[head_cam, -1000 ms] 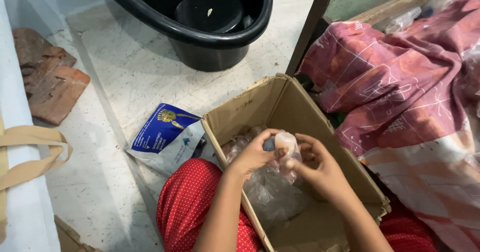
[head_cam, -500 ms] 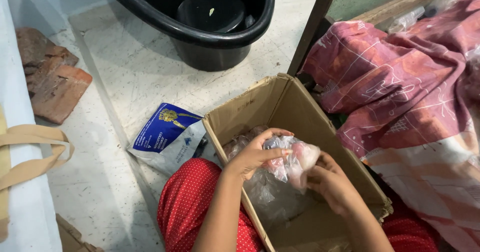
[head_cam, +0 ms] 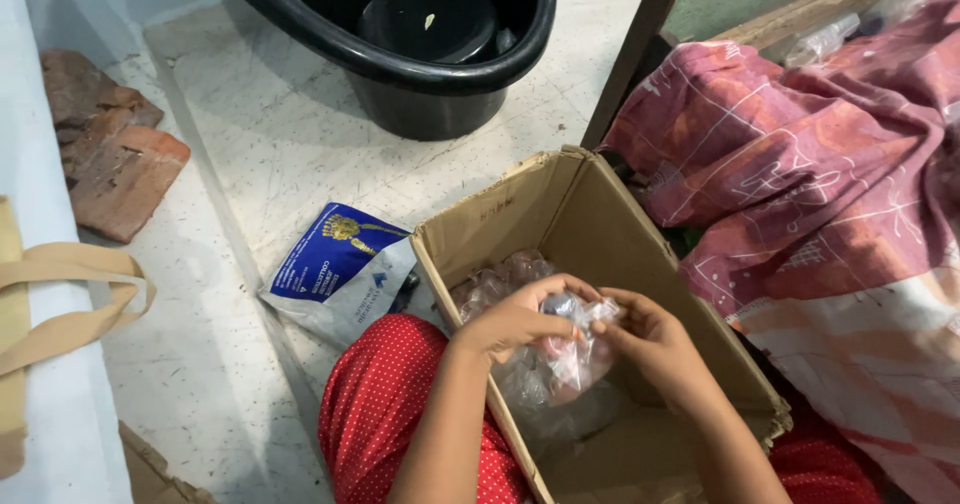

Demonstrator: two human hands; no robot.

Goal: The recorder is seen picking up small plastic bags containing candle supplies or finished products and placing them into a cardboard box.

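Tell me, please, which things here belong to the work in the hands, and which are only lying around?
In use:
left hand
right hand
clear plastic packet, held by both hands
cardboard box, open, more clear packets inside

Lying about:
blue and white bag on the floor
black tub
broken bricks
pink patterned cloth
beige strap

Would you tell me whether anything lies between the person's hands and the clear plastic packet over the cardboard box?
Nothing visible does: the left hand and right hand both already grip the clear plastic packet, held over the open cardboard box.
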